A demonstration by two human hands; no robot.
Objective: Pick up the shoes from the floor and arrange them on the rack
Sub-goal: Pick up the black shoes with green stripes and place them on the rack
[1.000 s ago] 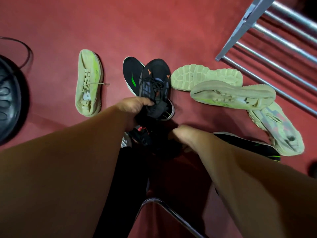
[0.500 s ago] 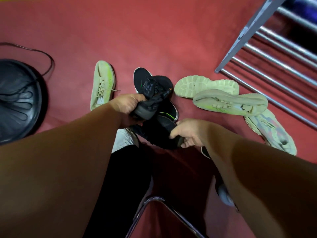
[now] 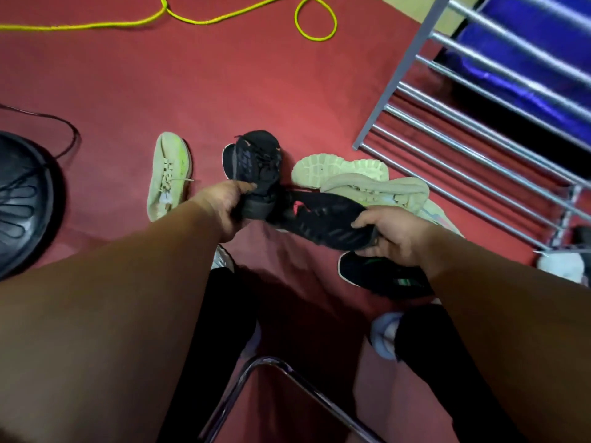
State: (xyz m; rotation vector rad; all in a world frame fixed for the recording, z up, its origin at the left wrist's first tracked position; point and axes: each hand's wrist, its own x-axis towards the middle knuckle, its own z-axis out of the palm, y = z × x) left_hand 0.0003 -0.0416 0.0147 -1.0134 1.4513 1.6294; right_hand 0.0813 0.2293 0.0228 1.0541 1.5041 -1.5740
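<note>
**Head view: one black shoe in each grip, rack at upper right**

Only the head view is available.

- The left grip is curled round the heel of the first black shoe, thumb on top. The toe points away from me. A dark edge with a pale rim shows just behind this shoe on its left; I cannot tell whether it is another shoe.
- The right grip is clamped on the heel end of the second black shoe, which lies across the frame with its toe toward the left grip. The shoe is motion-blurred, so its detail is poor. The two held shoes overlap in the middle; I cannot tell whether they touch.
- A third black shoe with a green mark lies on the red floor. It is partly hidden under my right wrist.
- One pale shoe lies alone to the left, laces up.
- Two pale shoes lie sole-up near the foot of the rack, and the nearer one is partly covered by the second black shoe. A further pale shoe just shows past the right grip.
- The rack's bars run off the frame at the right.
- Cut off or unclear: a round black object at the left edge, a white item at the right edge, a yellow cord along the top and a chrome tube at the bottom.
</note>
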